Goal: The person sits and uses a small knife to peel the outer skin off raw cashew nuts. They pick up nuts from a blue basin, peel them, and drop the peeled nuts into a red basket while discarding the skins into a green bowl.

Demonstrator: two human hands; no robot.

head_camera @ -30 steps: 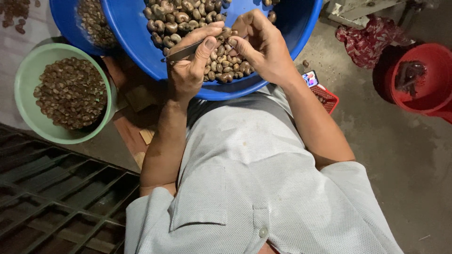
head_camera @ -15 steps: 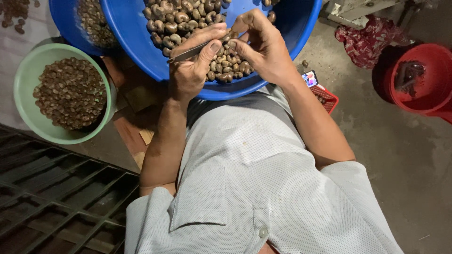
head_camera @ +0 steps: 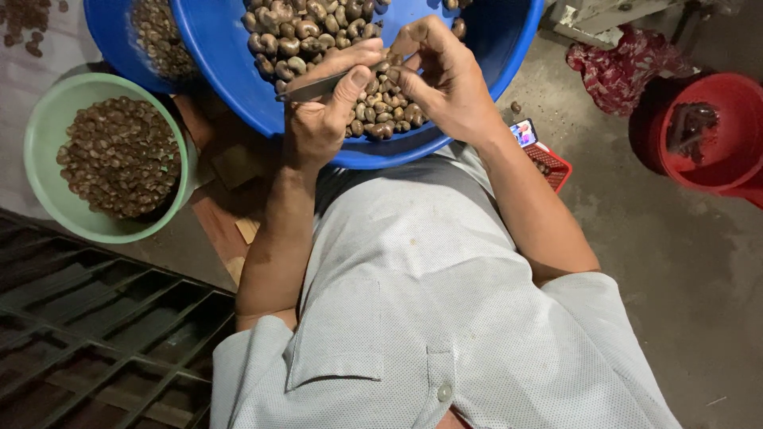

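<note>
Left hand: the left hand (head_camera: 322,111) is closed around a thin metal blade (head_camera: 311,87), thumb pressed along its top, the tip pointing toward the other hand
Right hand: the right hand (head_camera: 445,79) pinches a single nut (head_camera: 395,70) between thumb and fingertips, right at the blade's tip
Nut in the grip: mostly covered by the fingers, so its shape is hard to make out
Under both hands: a large blue basin (head_camera: 493,48) heaped with curved brown nuts (head_camera: 306,28); its far rim is cut off by the top edge
Left of the knife hand: a second blue basin (head_camera: 107,36), partly hidden behind the first, and lower down a pale green bowl (head_camera: 40,159) of darker nuts
Below the right wrist: a small flat packet (head_camera: 524,131) with a bright printed face, lying on a red mesh basket (head_camera: 552,167); the print is too small to read
Far right of the grip: a red tub (head_camera: 731,159), cut off by the edge, its contents dark and unclear
Beyond the tub: a red patterned cloth (head_camera: 620,67) on the floor
Near the viewer: a grey shirt (head_camera: 429,318) hides the lap
</note>
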